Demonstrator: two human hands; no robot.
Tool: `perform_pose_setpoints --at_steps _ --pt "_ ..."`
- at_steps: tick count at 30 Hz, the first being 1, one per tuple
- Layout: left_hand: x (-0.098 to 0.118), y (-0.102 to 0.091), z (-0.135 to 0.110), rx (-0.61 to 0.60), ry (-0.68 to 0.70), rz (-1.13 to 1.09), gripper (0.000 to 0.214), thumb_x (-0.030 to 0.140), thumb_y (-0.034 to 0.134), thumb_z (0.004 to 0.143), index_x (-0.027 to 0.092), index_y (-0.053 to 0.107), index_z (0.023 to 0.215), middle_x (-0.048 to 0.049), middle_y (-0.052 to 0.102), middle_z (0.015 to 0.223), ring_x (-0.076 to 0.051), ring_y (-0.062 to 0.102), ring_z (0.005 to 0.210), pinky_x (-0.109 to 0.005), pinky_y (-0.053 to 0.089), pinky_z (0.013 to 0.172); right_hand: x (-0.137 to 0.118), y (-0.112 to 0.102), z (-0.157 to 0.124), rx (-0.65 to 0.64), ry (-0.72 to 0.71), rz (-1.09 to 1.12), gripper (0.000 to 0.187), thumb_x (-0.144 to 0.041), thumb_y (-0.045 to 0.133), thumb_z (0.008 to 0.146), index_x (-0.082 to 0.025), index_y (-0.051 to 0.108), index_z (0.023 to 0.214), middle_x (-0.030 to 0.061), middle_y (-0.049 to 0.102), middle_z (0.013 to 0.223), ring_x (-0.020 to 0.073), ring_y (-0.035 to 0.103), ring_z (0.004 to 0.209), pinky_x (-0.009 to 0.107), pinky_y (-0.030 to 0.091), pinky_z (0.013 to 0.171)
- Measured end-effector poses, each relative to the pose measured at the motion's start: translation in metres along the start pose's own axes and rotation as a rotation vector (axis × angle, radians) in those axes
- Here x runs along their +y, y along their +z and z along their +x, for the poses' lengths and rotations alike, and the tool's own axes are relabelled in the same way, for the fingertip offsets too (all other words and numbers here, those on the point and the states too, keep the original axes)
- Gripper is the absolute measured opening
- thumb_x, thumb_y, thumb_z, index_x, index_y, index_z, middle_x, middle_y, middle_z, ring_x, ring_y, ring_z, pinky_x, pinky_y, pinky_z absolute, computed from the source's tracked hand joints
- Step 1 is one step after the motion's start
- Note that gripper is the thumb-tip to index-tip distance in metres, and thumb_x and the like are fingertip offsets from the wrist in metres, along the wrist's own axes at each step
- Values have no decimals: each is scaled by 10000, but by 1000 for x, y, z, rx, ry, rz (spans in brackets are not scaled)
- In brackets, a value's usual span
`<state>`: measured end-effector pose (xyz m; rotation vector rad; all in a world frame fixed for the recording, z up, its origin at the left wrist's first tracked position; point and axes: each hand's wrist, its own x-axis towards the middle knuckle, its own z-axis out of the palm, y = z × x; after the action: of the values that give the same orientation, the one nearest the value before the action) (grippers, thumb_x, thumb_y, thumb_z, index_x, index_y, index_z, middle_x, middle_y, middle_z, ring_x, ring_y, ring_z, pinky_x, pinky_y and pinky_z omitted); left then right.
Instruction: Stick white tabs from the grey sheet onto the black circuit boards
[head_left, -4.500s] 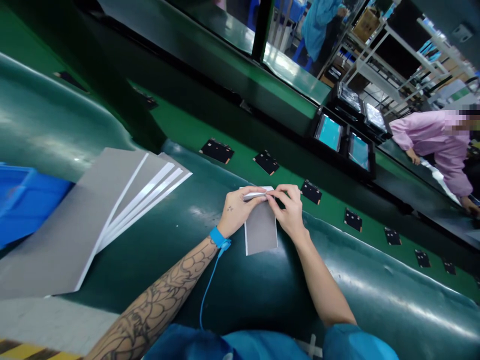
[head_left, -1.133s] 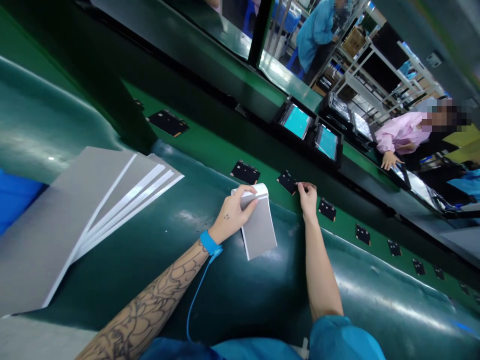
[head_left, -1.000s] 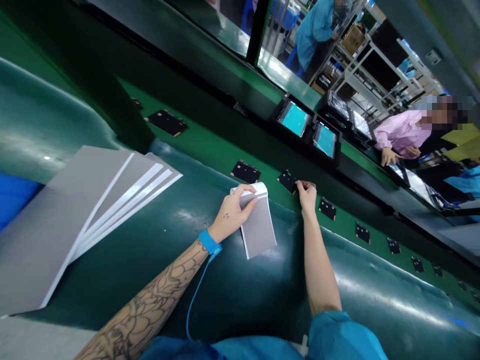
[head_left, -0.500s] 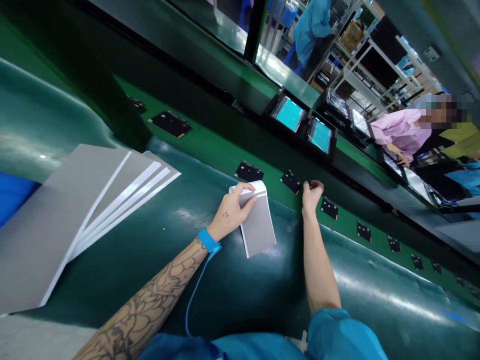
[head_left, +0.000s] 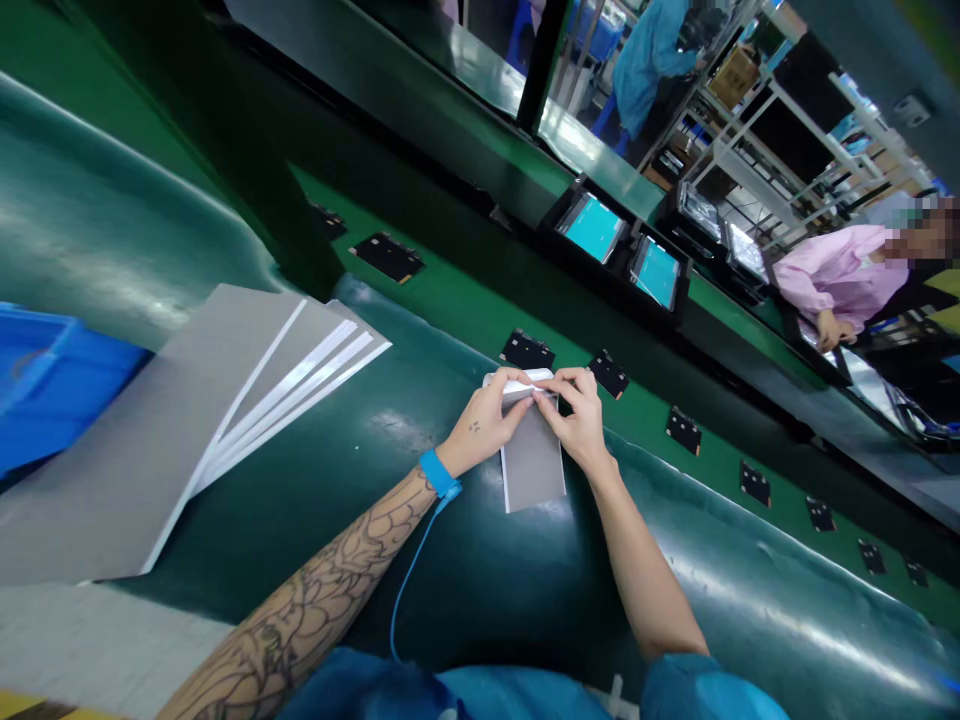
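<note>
A small grey sheet (head_left: 534,472) with white edges is in front of me, its far end curled over to show a white underside. My left hand (head_left: 489,420) pinches the curled end from the left, thumb below and fingers above. From the right, my right hand (head_left: 576,412) pinches the same end, and the fingertips of both hands meet there. Just beyond my hands, a black flat board (head_left: 527,349) and another black board (head_left: 609,374) lie on the green strip. A blue wrist band (head_left: 438,474) with a cord is around my left wrist.
Large grey sheets (head_left: 202,400) lie fanned on the green table at left, beside a blue bin (head_left: 56,385). Several black boards continue along the green belt (head_left: 457,310). Devices with lit screens (head_left: 595,228) stand on the shelf beyond. A person in pink (head_left: 836,270) works across.
My right hand has come back from over the belt to the grey sheet and now grips its curled end beside my left hand. The view has shifted a little left.
</note>
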<state>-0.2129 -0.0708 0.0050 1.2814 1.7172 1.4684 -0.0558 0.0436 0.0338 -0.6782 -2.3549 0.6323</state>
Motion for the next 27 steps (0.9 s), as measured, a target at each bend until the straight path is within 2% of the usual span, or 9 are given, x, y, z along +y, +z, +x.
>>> perform_pose_setpoints --at_steps 8,11,13,16,18,20,23,27 --pt "-1 1 0 -5 12 -14 239 224 630 1001 231 587 1236 -48 718 1141 -148 568 663 -313 470 697 -4 2 0 7 -28 -20 97 -376 724 1016 -293 773 1025 60 670 1061 268 649 1048 497 479 997" --pt "0 0 0 -16 -23 -23 211 258 635 1011 229 595 1216 -25 708 1045 -131 524 596 -299 435 639 -8 5 1 -11 7 32 117 -383 692 1032 -278 744 1029 63 661 1079 262 642 1062 479 484 996" --pt "1 -2 0 -11 -50 -25 201 273 645 1011 230 599 1202 -11 699 995 -118 483 552 -290 402 598 0 1 2 22 71 116 150 -403 666 1042 -266 727 1038 60 648 1089 245 638 1067 447 499 985" --pt "4 -3 0 -8 -66 -13 203 276 649 1010 234 599 1202 4 684 931 -113 457 527 -285 373 579 37 -19 5 199 271 191 267 -502 654 1024 -242 715 1030 69 634 1139 229 627 1074 399 515 954" --pt "5 -4 0 -15 -71 -4 209 280 646 1012 235 597 1210 11 667 882 -116 451 516 -283 359 568 73 -39 5 348 444 160 384 -591 657 978 -216 724 1032 96 620 1208 238 617 1085 395 516 940" --pt "5 -4 0 -21 -76 0 220 286 647 1010 233 595 1218 8 657 858 -122 455 511 -282 350 557 108 -58 2 414 594 82 487 -655 661 922 -185 743 1019 136 606 1250 269 600 1129 411 514 950" --pt "5 -4 0 -33 -77 11 218 285 648 1005 228 602 1210 -13 673 903 -123 469 516 -283 355 555 143 -71 -5 348 672 -37 541 -691 643 890 -175 768 994 167 608 1285 303 568 1206 430 503 1007" --pt "4 -4 0 -29 -71 23 208 275 652 998 223 602 1193 -44 701 1027 -105 474 512 -281 364 554 161 -71 -12 239 647 -149 548 -696 604 906 -189 793 996 156 628 1278 302 566 1222 431 466 1086"
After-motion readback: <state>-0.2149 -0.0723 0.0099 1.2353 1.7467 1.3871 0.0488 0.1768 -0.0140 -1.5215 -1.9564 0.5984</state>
